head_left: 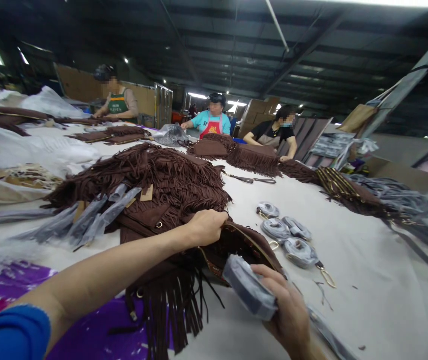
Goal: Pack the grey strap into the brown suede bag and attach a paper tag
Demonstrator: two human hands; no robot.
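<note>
The left hand (206, 227) pinches a gaping, dark-brown fringed bag (242, 245); the right hand (287, 305) grips a grey plastic-wrapped bundle (249, 287)

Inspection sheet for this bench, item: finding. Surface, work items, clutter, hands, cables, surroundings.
Surface: white table, thread scraps toward the right.
Work items: brown fringed bag, mouth open; plastic-wrapped bundle at its mouth; four wrapped strap coils to its right.
Clutter: purple plastic sheet at lower left; translucent plastic at far left.
Hands: left hand grips the bag's rim; right hand holds the bundle.
Cables: nothing seen.
Surroundings: three people beyond the piled bags; cardboard boxes behind.
</note>
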